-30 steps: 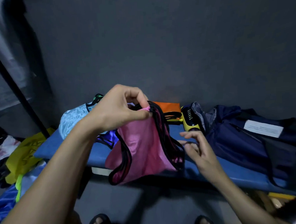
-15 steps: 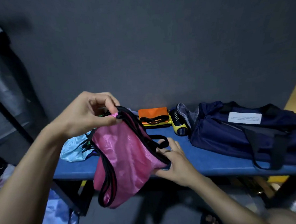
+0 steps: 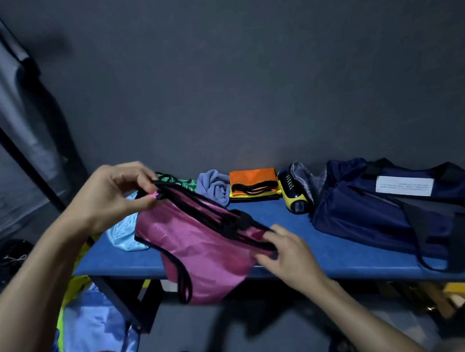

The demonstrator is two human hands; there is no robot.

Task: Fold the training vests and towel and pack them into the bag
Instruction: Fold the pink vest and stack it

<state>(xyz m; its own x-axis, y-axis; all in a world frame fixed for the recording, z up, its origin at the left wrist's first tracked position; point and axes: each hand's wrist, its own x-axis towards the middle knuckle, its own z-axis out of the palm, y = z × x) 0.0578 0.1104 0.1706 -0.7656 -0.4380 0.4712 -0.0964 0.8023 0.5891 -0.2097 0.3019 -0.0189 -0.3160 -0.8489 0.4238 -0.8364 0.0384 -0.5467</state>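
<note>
One white label (image 3: 404, 189) on bag (image 3: 363, 217), print seemingly unreadable.

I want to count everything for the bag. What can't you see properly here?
- Navy bag, head view: its right end is cut off by the frame edge; its inside is hidden by its own fabric.
- White label: print too small to read.
- Pink vest: its right edge is hidden by the right hand.

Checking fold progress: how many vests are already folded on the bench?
1 clearly: the orange vest at the back of the bench, beside the bag. Pink vest in both hands, unfinished. More may be hidden in the bag.
</note>
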